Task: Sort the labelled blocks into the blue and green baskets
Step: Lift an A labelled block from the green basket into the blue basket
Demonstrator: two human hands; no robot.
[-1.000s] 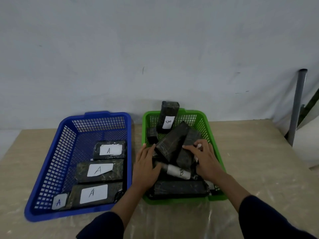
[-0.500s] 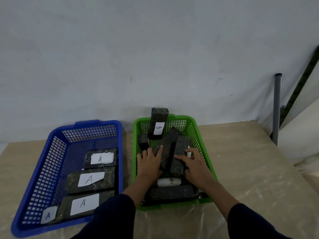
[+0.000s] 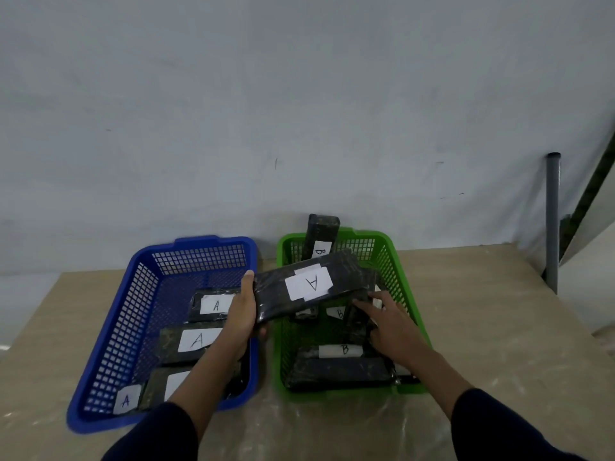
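My left hand (image 3: 241,314) grips the left end of a dark wrapped block (image 3: 273,294) with a white label A, held lifted across the gap between the two baskets. My right hand (image 3: 392,324) is inside the green basket (image 3: 404,281), its fingers touching the block's right end and the blocks below. The green basket holds several dark blocks labelled B (image 3: 339,367); one (image 3: 321,234) stands upright at the back. The blue basket (image 3: 109,331) on the left holds several blocks labelled A (image 3: 196,341).
Both baskets sit side by side on a beige table (image 3: 499,327) against a white wall. A grey pipe (image 3: 552,221) stands past the table's right rear corner. My dark sleeves cross the table's front edge.
The block labelled A was lifted out of the green basket's pile and turned label up. My left hand carried its end leftward, over the blue basket's rim.
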